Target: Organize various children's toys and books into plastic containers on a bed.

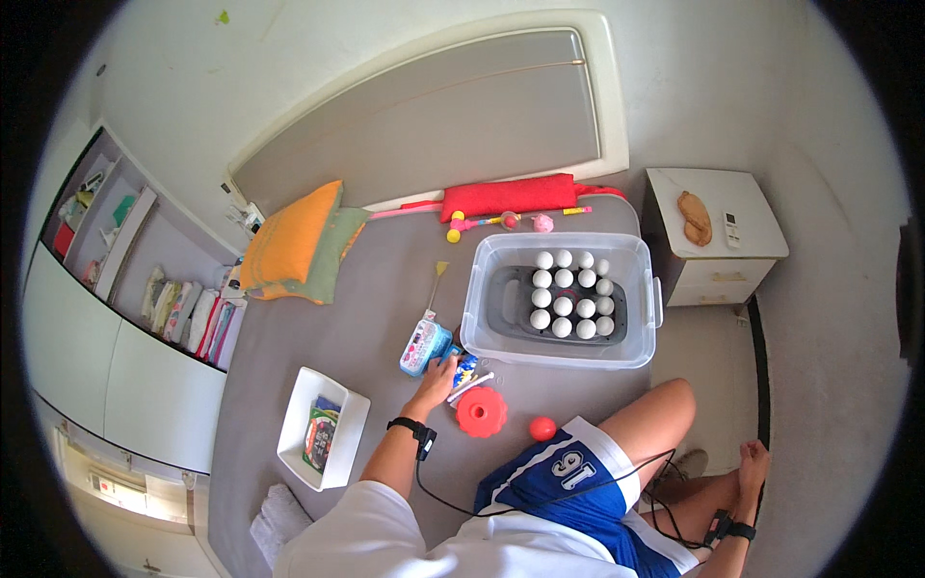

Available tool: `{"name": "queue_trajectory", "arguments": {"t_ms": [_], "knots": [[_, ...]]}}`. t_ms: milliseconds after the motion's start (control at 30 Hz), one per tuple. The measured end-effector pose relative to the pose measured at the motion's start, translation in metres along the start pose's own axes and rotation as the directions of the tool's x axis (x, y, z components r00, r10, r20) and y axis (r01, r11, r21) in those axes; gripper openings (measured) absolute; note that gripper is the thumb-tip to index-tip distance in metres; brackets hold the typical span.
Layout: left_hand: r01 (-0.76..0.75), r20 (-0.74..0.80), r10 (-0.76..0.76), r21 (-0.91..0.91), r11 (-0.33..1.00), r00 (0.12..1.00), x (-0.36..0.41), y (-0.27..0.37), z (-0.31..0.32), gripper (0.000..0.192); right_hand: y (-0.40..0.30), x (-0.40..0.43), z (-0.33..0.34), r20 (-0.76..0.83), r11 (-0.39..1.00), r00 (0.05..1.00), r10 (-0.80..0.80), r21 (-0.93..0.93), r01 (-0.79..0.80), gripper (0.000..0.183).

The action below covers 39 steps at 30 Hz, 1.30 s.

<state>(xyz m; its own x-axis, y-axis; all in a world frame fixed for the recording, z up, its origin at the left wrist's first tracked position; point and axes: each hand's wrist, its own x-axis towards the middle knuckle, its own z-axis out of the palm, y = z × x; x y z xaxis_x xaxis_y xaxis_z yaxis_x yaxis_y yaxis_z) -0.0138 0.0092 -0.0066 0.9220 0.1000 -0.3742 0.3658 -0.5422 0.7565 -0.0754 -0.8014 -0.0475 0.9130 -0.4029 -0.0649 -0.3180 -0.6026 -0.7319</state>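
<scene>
My left hand reaches over the bed, its fingertips on a small blue item between a light-blue plastic case and a blue patterned packet; whether it grips the item cannot be told. White sticks and a red scalloped disc lie just right of the hand, with a red ball farther right. Beyond them stands a clear plastic bin holding a dark tray with rows of white balls. My right hand rests by my knee, fingers curled, nothing visible in it.
On the bed's left stands a white open box with flat packets inside. Pillows, a red bolster, a toy hammer and a fly swatter lie farther back. A nightstand stands at right. Black cables cross my lap.
</scene>
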Motion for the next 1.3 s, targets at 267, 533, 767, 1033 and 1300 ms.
{"name": "queue_trajectory", "arguments": {"t_ms": [267,533,767,1033,1300], "knots": [[-0.141,-0.143,0.250,0.527,0.838,0.958,-0.018,0.050,0.035,0.058,0.021,0.001,-0.009,-0.066,1.000,0.998,0.018,0.002,-0.017,0.014],[-0.303,-0.193,0.358,0.267,0.915,0.913,-0.046,0.090,-0.025,0.052,0.020,-0.003,-0.013,-0.104,0.997,0.992,0.075,-0.001,-0.076,0.015],[-0.333,-0.432,0.177,-0.316,0.889,0.884,-0.063,0.204,-0.050,0.042,0.025,-0.005,-0.019,-0.173,0.999,0.984,0.045,0.030,-0.041,0.011],[-0.619,0.195,0.658,-0.226,0.752,0.728,0.057,0.372,0.073,0.033,-0.015,0.000,-0.021,-0.137,0.965,0.985,0.104,-0.228,-0.134,0.025],[-0.719,0.422,0.585,0.334,0.610,0.693,0.148,0.419,0.161,0.045,-0.052,-0.009,-0.025,-0.201,0.944,0.962,0.184,-0.236,-0.229,0.020]]}}
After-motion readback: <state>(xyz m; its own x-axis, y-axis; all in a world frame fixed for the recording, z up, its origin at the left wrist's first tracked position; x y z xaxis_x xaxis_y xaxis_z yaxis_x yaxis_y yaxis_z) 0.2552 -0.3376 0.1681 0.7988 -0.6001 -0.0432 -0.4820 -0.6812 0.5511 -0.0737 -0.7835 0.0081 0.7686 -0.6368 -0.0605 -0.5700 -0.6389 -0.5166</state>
